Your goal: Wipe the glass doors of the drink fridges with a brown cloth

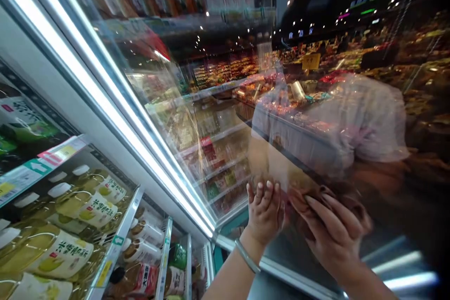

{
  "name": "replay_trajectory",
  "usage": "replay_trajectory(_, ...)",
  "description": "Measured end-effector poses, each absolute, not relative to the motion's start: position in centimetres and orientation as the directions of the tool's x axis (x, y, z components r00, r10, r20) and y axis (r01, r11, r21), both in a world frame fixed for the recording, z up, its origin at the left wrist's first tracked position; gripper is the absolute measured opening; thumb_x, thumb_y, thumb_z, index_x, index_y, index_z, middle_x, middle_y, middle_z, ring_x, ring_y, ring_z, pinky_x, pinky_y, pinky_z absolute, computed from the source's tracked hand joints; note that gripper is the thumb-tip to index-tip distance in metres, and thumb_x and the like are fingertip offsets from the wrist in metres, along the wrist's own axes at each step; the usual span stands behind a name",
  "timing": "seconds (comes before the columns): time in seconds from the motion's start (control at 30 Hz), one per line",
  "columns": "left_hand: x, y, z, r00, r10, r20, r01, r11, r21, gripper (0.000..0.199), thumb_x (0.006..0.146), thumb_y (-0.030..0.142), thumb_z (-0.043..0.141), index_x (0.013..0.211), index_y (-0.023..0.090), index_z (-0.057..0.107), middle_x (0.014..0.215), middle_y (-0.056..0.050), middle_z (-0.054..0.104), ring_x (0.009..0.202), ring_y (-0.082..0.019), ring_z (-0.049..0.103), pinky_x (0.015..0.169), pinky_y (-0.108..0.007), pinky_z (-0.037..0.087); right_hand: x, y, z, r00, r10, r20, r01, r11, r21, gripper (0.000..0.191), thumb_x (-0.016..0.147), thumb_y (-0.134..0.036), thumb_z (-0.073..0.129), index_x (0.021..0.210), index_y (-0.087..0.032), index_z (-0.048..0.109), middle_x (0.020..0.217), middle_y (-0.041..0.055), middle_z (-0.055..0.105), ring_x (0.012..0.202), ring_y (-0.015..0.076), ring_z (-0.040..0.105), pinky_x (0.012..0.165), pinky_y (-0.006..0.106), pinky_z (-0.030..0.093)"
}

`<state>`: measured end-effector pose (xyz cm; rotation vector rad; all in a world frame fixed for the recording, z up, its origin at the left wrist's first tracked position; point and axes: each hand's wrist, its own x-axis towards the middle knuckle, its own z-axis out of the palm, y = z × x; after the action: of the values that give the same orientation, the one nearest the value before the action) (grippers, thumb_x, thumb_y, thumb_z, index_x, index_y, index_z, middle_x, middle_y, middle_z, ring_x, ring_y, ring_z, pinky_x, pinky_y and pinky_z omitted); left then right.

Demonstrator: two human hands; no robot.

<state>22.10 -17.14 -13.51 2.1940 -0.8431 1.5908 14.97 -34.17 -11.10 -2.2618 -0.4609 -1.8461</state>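
My left hand (pixel 264 211) wears a pale bangle (pixel 248 257) on the wrist. Its fingers are stretched out and spread against the clear glass panel (pixel 225 159) of a drinks cooler. To the right, my right hand (pixel 333 229) leans on the same glass with fingers extended and slightly bent. Dark shapes around its fingertips look like its reflection; no held object can be made out there. Both hands are near the panel's lower part, just above its pale bottom frame (pixel 291 277).
Left of the hands, cooler shelves hold several bottles of pale yellow drink (pixel 63 253) and smaller bottles (pixel 144 248). Price rails (pixel 112 248) edge the shelves. A bright light strip (pixel 116 112) runs diagonally beside the glass. Reflections of a person and lit store displays overlay the panel.
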Motion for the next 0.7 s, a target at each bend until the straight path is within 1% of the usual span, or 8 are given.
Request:
replay_trajectory(0.07, 22.3, -16.8, -14.7, 0.222, -0.285, 0.933, -0.626, -0.775, -0.088, 0.073, 0.097, 0.019, 0.051, 0.166, 0.013, 0.027, 0.177, -0.005, 0.014, 0.166, -0.025, 0.008, 0.137, -0.052, 0.011, 15.1, -33.0, -13.0, 0.28, 0.196, 0.94, 0.413, -0.909, 0.066, 0.038, 0.093, -0.021, 0.068, 0.128, -0.037, 0.073, 0.113, -0.0035, 0.077, 0.124, 0.0175, 0.063, 0.125, 0.042, 0.034)
replay_trajectory(0.13, 22.4, -15.8, -15.9, 0.223, -0.312, 0.924, -0.636, -0.765, -0.104, 0.071, 0.097, 0.019, 0.052, 0.165, 0.014, 0.031, 0.176, -0.006, 0.023, 0.166, -0.023, 0.011, 0.137, -0.048, 0.013, 14.6, -32.9, -14.9, 0.382, 0.216, 0.898, 0.459, -0.888, 0.018, 0.038, 0.096, -0.019, 0.063, 0.128, -0.037, 0.072, 0.117, -0.0046, 0.077, 0.126, 0.016, 0.062, 0.127, 0.041, 0.032)
replay_trajectory(0.23, 23.0, -13.8, -16.0, 0.207, -0.382, 0.901, -0.669, -0.727, -0.154, 0.07, 0.097, 0.019, 0.053, 0.164, 0.018, 0.035, 0.171, -0.006, 0.036, 0.165, -0.02, 0.015, 0.137, -0.047, 0.011, 13.8, -33.8, -15.0, 0.348, 0.155, 0.924, 0.424, -0.906, -0.007, 0.038, 0.094, -0.022, 0.069, 0.128, -0.038, 0.073, 0.115, -0.0033, 0.077, 0.124, 0.0189, 0.063, 0.124, 0.044, 0.036)
replay_trajectory(0.37, 24.2, -12.1, -13.6, 0.204, -0.305, 0.93, -0.662, -0.743, -0.098, 0.074, 0.097, 0.012, 0.05, 0.166, 0.012, 0.024, 0.177, -0.008, 0.013, 0.166, -0.022, 0.008, 0.137, -0.051, 0.007, 15.0, -32.2, -10.8, 0.138, 0.053, 0.989, 0.23, -0.973, 0.02, 0.055, 0.077, -0.024, 0.089, 0.129, -0.033, 0.074, 0.106, 0.0029, 0.073, 0.121, 0.0273, 0.064, 0.118, 0.052, 0.045)
replay_trajectory(0.47, 24.4, -11.5, -13.3, 0.217, -0.265, 0.94, -0.652, -0.756, -0.063, 0.072, 0.099, 0.014, 0.048, 0.166, 0.009, 0.024, 0.177, -0.009, 0.01, 0.166, -0.025, 0.006, 0.137, -0.05, 0.009, 16.9, -28.1, -10.1, 0.177, 0.08, 0.981, 0.265, -0.964, 0.03, 0.043, 0.084, -0.029, 0.083, 0.126, -0.035, 0.075, 0.107, 0.0021, 0.075, 0.124, 0.026, 0.063, 0.124, 0.055, 0.037)
replay_trajectory(0.57, 24.5, -10.1, -15.2, 0.205, -0.227, 0.952, -0.633, -0.772, -0.048, 0.067, 0.101, 0.016, 0.046, 0.165, 0.009, 0.029, 0.176, -0.009, 0.016, 0.165, -0.026, 0.014, 0.137, -0.049, 0.013, 18.1, -24.9, -13.1, 0.263, 0.195, 0.945, 0.432, -0.9, 0.065, 0.031, 0.1, -0.028, 0.06, 0.124, -0.04, 0.074, 0.112, -0.0049, 0.079, 0.126, 0.0163, 0.063, 0.131, 0.045, 0.024)
replay_trajectory(0.63, 25.1, -8.5, -16.9, 0.199, -0.231, 0.952, -0.609, -0.79, -0.065, 0.065, 0.1, 0.014, 0.046, 0.164, 0.013, 0.033, 0.176, -0.005, 0.02, 0.164, -0.023, 0.021, 0.137, -0.049, 0.015, 18.7, -24.3, -15.0, 0.243, 0.232, 0.942, 0.493, -0.866, 0.087, 0.032, 0.102, -0.027, 0.054, 0.122, -0.04, 0.075, 0.108, -0.0074, 0.08, 0.119, 0.012, 0.066, 0.13, 0.038, 0.026)
replay_trajectory(0.7, 26.0, -6.7, -17.9, 0.173, -0.251, 0.952, -0.616, -0.782, -0.094, 0.062, 0.099, 0.014, 0.05, 0.16, 0.02, 0.042, 0.171, -0.001, 0.034, 0.162, -0.019, 0.026, 0.138, -0.047, 0.016, 19.0, -24.4, -15.2, 0.186, 0.191, 0.964, 0.497, -0.865, 0.076, 0.031, 0.101, -0.027, 0.055, 0.119, -0.039, 0.077, 0.098, -0.0076, 0.081, 0.109, 0.0109, 0.068, 0.128, 0.034, 0.031)
